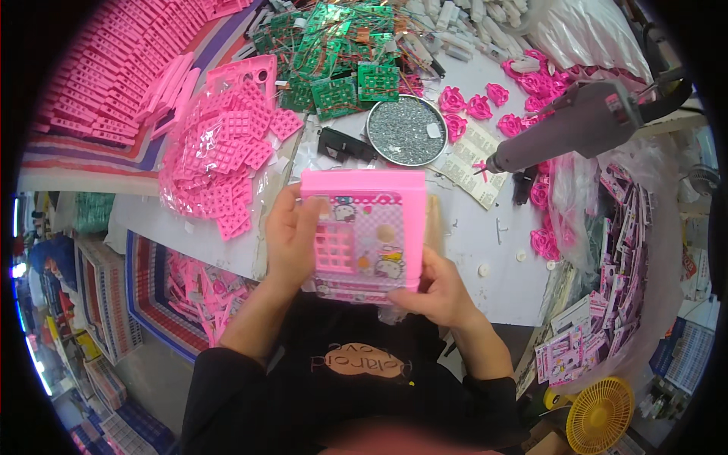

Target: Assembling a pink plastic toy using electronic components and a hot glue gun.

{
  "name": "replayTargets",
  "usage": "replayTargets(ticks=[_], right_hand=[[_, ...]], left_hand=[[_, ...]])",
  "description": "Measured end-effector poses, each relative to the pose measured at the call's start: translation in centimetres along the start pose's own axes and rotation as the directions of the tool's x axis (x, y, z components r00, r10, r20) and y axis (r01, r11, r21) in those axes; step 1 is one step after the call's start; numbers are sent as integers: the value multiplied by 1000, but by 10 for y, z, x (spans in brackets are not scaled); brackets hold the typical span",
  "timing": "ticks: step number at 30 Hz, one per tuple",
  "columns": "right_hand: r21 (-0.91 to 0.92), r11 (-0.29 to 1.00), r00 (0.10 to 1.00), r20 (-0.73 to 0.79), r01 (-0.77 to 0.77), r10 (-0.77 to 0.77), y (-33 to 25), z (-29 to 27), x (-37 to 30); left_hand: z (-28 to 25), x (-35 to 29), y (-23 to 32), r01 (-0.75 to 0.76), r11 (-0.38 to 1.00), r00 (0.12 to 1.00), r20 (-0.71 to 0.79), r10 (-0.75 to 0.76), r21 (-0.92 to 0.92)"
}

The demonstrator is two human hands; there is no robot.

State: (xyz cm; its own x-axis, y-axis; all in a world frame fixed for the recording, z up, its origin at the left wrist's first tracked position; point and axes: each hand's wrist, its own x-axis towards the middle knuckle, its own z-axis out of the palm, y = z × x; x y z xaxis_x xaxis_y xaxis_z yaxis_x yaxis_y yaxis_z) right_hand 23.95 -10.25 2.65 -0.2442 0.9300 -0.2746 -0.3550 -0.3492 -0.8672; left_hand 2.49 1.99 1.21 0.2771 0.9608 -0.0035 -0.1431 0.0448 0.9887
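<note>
Both my hands grip a pink plastic toy casing [413,205] above the near edge of the table. A printed cartoon panel [379,220] covers most of its face, with a grid of square key holes at its left. My left hand [290,239] closes on the left side, its thumb on the panel's upper left. The lower right corner is in my right hand [440,292], thumb on the front and fingers behind. Beyond the casing stand a round metal dish of small screws [407,130] and a black box-shaped part [345,144]. What lies behind the casing is hidden.
A grey power screwdriver [569,125] hangs at the right. Green circuit boards with wires [334,95] are heaped at the back. Bagged pink keypads [220,159] and stacked pink casings [98,76] lie left. Printed panels [599,303] and a yellow fan [599,415] are at the right.
</note>
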Motion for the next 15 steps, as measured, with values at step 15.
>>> replayTargets(ticks=[15], right_hand=[[76,992,987,-136,99,-88,20,0,0]], left_hand=[[-15,-23,-10,-116,907,988,141,63,405]])
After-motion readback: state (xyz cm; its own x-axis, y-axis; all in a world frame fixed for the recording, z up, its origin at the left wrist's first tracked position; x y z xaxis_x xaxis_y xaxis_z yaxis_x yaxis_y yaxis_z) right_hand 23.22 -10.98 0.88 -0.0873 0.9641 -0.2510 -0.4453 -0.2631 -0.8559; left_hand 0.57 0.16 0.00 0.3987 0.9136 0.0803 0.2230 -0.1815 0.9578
